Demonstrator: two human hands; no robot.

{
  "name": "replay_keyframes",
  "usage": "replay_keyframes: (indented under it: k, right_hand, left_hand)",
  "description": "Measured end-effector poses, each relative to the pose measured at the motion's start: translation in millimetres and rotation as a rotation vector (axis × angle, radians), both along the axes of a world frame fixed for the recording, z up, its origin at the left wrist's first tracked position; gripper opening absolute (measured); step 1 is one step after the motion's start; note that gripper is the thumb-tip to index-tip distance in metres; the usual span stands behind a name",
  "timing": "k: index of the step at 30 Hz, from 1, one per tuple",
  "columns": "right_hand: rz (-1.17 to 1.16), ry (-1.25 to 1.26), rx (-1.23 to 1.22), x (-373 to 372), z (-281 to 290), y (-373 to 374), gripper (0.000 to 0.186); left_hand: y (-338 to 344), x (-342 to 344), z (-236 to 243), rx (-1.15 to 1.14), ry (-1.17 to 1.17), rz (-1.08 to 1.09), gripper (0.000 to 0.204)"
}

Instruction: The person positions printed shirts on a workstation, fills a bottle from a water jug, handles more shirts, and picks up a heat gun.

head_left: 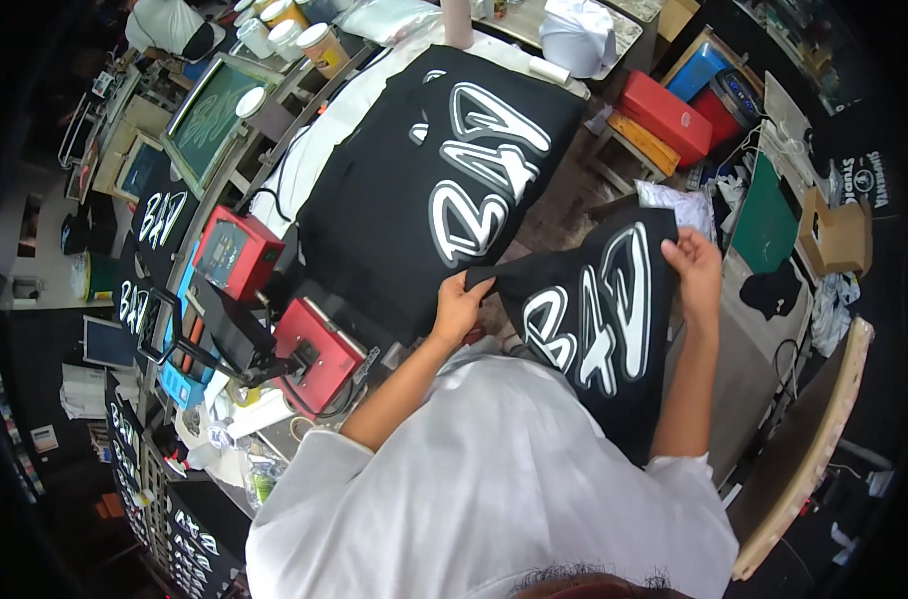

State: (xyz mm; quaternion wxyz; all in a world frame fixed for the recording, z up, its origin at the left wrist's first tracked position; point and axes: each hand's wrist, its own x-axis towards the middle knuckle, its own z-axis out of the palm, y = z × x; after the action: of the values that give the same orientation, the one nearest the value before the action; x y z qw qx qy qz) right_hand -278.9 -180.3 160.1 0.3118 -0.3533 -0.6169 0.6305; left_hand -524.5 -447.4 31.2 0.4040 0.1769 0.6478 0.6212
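So; black cloth [596, 311] between hands [461, 305] [697, 272]

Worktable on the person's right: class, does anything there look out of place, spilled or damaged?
No spill or damage is evident. One black cloth lies bunched up near the cardboard box, which looks untidy compared with the printed black fabric held between the left hand and right hand.

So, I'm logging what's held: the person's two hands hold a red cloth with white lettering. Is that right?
Not red: the head view shows the cloth is black. The left hand and right hand do hold it, and its lettering is white.
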Motion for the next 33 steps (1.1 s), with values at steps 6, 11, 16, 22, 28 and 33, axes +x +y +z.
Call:
replay_keyframes:
  k: [6, 11, 16, 22, 28, 33]
  right_hand:
    - [0.001, 0.155, 0.296, -60.5, 45.3, 48.9, 0.017]
    - [0.121, 0.21, 0.321, -98.0, 78.4, 105.5, 0.02]
    - [0.217, 0.197, 0.236, -137.9, 68.5, 149.4, 0.026]
    - [0.273, 0.2, 0.218, -219.1, 49.4, 222.0, 0.024]
    - [0.527, 0.229, 0.117, -248.1, 67.4, 298.5, 0.023]
    - [0.796, -0.038, -0.01, -232.7, 7.0, 343.5, 0.039]
  left_hand:
    - [-61.5, -22.1, 72.2, 0.206, 0.025, 0.259, 0.012]
    - [-99.7, -31.4, 91.7, 0.109, 0.017, 0.01, 0.01]
    - [-99.3, -11.3, 62.9, 0.039, -0.037, -0.175, 0.011]
    - [-46.2, 3.1, 40.8, 0.096, -0.136, -0.22, 0.021]
    - [32.1, 12.0, 37.4, 0.107, -0.217, -0.068, 0.033]
    - [62.6, 28.8, 26.4, 0.005, -0.173, 0.06, 0.041]
